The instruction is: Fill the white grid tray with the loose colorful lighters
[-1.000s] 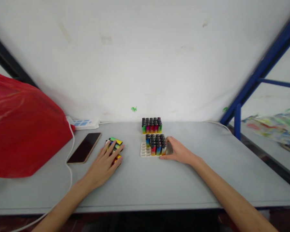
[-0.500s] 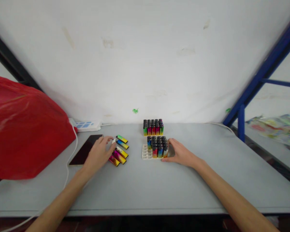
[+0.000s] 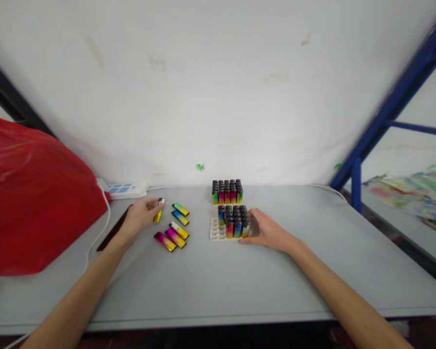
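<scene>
Between the thumb and fingers of my left hand (image 3: 142, 215) is a lighter (image 3: 159, 212), white and yellow, held up off the table. Several loose lighters (image 3: 176, 236) in pink, yellow, blue and green lie flat just right of that hand. My right hand (image 3: 265, 229) grips the right side of a white tray (image 3: 214, 231) with rows of slots. Black-topped lighters (image 3: 236, 223) stand upright in the tray's middle and right; slots at its left are bare. Behind it stands a full block of upright lighters (image 3: 227, 192).
A red plastic bag (image 3: 39, 203) bulks at the left, beside a white power strip (image 3: 127, 189) with a cable. A dark flat device (image 3: 112, 232) lies partly under my left forearm. The white wall (image 3: 218, 97) rises at the table's back; a blue metal frame (image 3: 356, 182) stands right.
My left hand has lifted a lighter from among the loose ones and drawn it left and up. My right hand stays at the tray. The view has shifted slightly.
</scene>
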The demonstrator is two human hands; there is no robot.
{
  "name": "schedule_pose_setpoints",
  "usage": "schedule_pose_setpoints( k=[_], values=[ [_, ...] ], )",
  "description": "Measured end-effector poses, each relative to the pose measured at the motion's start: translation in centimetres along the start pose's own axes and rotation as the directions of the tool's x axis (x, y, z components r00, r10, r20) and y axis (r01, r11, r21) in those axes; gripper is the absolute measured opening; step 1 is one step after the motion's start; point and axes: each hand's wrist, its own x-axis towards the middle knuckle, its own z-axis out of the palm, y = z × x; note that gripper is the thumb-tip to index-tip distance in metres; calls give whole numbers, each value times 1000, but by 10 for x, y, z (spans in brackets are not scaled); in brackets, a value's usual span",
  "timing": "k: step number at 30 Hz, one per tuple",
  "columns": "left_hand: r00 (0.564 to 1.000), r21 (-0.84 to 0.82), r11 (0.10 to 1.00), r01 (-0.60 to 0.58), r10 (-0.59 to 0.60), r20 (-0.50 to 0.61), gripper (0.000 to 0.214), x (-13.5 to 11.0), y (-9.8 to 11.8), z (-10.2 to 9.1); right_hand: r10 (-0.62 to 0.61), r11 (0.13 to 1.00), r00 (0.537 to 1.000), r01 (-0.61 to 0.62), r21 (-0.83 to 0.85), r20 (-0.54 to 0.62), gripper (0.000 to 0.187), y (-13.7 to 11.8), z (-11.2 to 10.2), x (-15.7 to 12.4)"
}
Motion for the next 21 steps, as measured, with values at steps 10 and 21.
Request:
schedule_pose_setpoints(
  k=[10, 21],
  values=[
    [783, -759, 577, 303, 302, 543, 43, -61, 125, 50, -2, 1000, 1000, 2, -27, -2, 59, 4, 0, 1],
    [679, -719, 468, 514, 291, 674, 49, -79, 103, 80, 12, 999, 1000, -13, -40, -10, 60, 4, -1, -1]
  ],
)
